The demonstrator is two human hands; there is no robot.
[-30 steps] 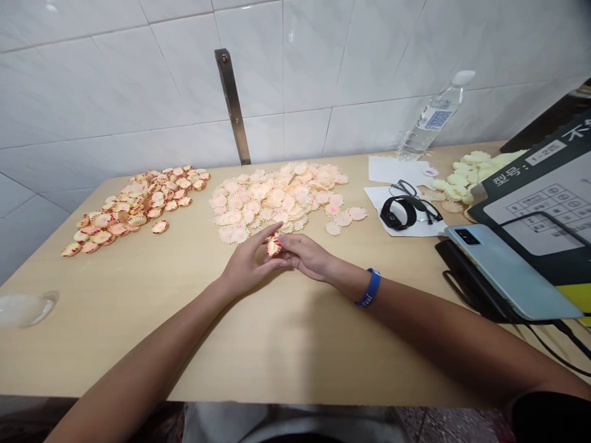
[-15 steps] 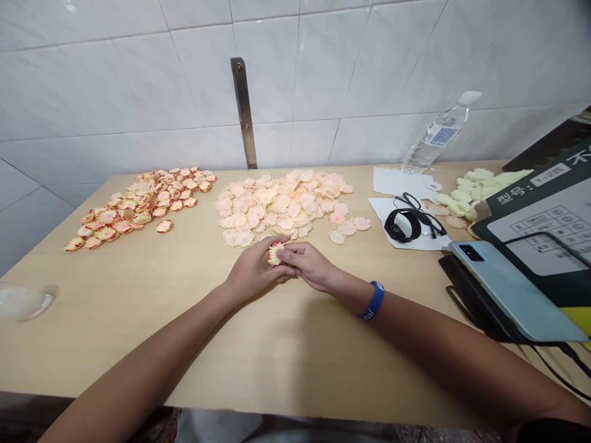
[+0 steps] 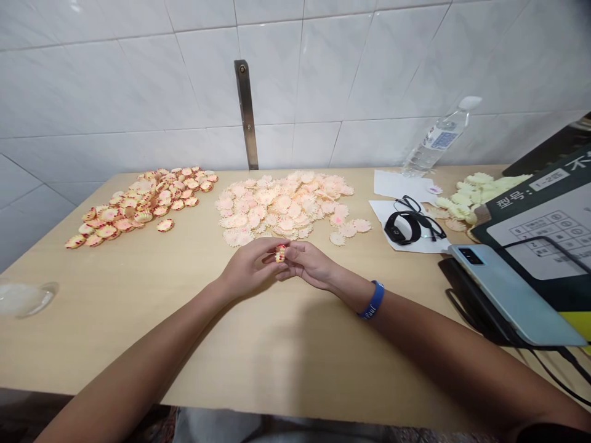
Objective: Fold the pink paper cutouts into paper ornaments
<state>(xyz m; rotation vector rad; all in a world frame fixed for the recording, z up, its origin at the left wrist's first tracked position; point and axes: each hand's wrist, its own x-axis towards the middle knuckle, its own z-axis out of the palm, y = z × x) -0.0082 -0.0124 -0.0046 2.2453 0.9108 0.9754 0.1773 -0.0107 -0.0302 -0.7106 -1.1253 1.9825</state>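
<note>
Between my two hands, over the middle of the table, is a small scalloped disc (image 3: 280, 253), cream with red on its edge, turned nearly edge-on. My left hand (image 3: 249, 266) curls round it from the left, fingers closed at its rim. Thumb and fingers of my right hand (image 3: 310, 264) pinch it from the right. Just behind my hands spreads a pile of flat pale-pink scalloped pieces (image 3: 286, 206). Farther left lies a heap of similar red-edged discs (image 3: 133, 206), with one single disc (image 3: 165, 225) apart from it.
On the right are a clear water bottle (image 3: 436, 138), white paper (image 3: 392, 184), a black wristband (image 3: 402, 227) beside glasses, pale yellow-green pieces (image 3: 471, 191), a dark box (image 3: 549, 215) and a light-blue phone (image 3: 512, 295) with cables. A translucent dish (image 3: 28, 299) stands at the left edge.
The disc has turned from showing more of its scalloped side to nearly edge-on, and sits slightly lower and to the right. My left hand has shifted a little left.
</note>
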